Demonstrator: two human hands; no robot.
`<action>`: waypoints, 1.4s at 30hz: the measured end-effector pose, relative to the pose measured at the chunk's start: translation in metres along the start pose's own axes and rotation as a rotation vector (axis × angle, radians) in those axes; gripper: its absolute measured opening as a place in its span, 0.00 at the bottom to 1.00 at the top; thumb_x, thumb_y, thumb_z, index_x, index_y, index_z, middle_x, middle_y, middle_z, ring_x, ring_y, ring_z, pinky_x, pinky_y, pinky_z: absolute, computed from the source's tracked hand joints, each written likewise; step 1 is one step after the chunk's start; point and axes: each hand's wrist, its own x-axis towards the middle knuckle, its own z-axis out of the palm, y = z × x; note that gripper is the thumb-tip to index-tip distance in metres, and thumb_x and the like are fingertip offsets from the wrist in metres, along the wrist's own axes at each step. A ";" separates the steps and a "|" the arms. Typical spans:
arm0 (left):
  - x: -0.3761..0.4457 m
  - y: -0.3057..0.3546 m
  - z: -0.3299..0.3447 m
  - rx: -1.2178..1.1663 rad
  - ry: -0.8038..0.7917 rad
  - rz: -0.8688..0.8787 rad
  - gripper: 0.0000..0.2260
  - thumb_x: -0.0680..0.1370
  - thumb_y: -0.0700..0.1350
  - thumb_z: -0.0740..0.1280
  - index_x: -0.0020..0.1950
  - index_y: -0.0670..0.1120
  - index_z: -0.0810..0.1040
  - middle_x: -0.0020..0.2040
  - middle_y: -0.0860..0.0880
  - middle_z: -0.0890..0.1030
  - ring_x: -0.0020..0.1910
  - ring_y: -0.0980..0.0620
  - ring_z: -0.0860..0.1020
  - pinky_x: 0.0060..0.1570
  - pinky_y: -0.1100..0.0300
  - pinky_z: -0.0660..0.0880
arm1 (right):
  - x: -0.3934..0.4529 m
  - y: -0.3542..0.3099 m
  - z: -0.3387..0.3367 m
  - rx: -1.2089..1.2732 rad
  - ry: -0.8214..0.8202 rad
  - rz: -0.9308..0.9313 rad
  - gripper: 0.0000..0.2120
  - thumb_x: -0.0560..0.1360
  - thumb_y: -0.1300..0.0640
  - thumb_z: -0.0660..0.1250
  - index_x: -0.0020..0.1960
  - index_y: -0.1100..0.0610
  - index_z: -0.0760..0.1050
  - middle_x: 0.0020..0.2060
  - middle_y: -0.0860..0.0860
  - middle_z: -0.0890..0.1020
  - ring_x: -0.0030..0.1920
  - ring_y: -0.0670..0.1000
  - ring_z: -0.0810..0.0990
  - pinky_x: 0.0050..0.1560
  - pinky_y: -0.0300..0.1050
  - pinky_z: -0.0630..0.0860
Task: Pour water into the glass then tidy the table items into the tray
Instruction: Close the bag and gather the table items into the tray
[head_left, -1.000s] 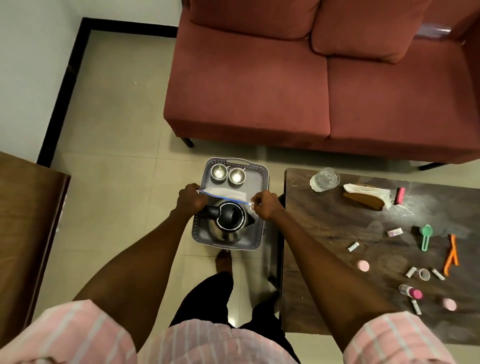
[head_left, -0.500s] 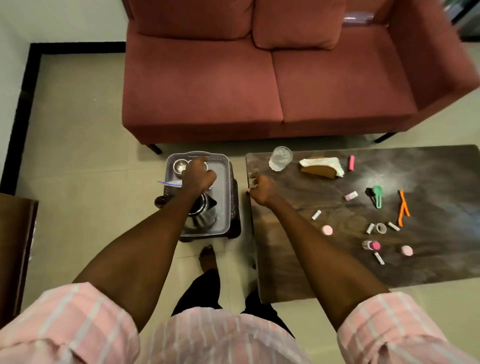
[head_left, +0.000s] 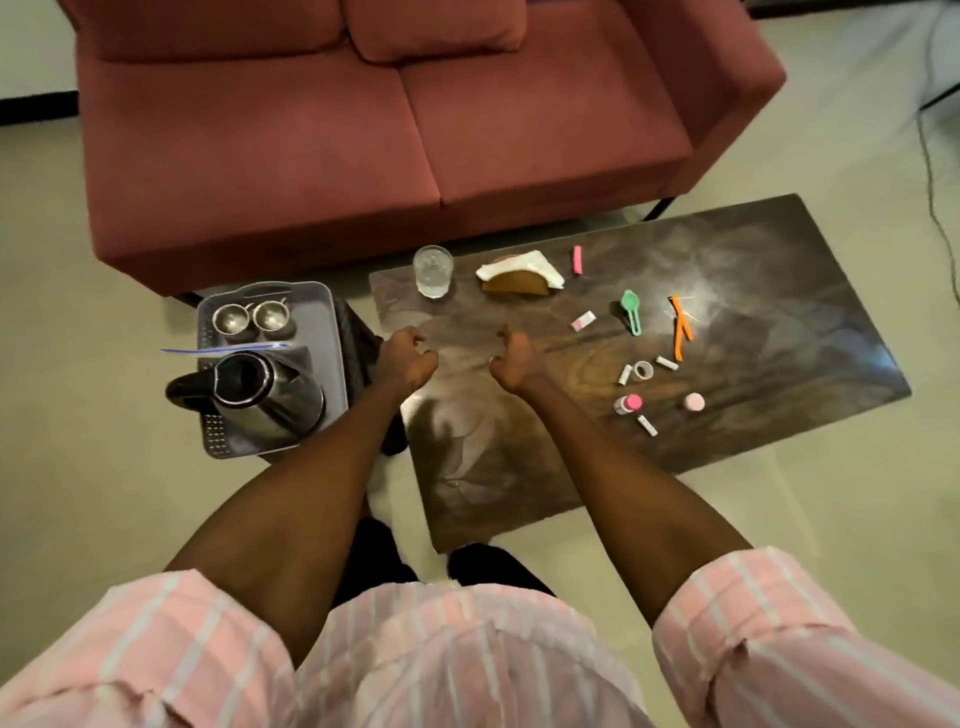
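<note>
Red two-seat sofa (head_left: 395, 119) sits right behind the dark wood coffee table (head_left: 727, 291), pale tiled floor (head_left: 88, 493) all round it.

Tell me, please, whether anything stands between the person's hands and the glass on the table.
Nothing visible does. The left hand and right hand hover over bare tabletop, and the glass stands beyond them near the table's far edge. The napkin holder sits to its right.

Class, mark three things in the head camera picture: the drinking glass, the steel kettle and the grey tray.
drinking glass (head_left: 432, 272): head view, on the middle of its clear wall.
steel kettle (head_left: 270, 402): head view, on its shiny body.
grey tray (head_left: 321, 317): head view, on a bare patch of its floor.
</note>
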 end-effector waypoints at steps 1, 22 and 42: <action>-0.005 0.002 0.012 0.011 -0.007 -0.001 0.19 0.74 0.41 0.67 0.65 0.41 0.76 0.63 0.42 0.79 0.63 0.43 0.76 0.62 0.52 0.73 | -0.004 0.011 -0.003 0.003 0.007 0.004 0.26 0.75 0.61 0.66 0.72 0.61 0.68 0.69 0.61 0.73 0.69 0.61 0.72 0.68 0.51 0.70; -0.041 0.004 0.114 0.108 -0.106 0.009 0.18 0.73 0.38 0.68 0.63 0.40 0.77 0.61 0.42 0.79 0.61 0.45 0.76 0.56 0.59 0.71 | -0.052 0.109 0.026 0.095 0.013 0.190 0.28 0.73 0.62 0.65 0.72 0.62 0.65 0.65 0.62 0.74 0.66 0.65 0.73 0.66 0.57 0.72; 0.017 -0.006 0.123 0.191 -0.311 0.146 0.15 0.73 0.39 0.68 0.60 0.39 0.77 0.56 0.41 0.81 0.57 0.44 0.78 0.52 0.60 0.70 | -0.030 0.102 0.068 0.251 0.108 0.468 0.34 0.73 0.60 0.68 0.77 0.60 0.60 0.69 0.63 0.71 0.70 0.65 0.70 0.69 0.59 0.69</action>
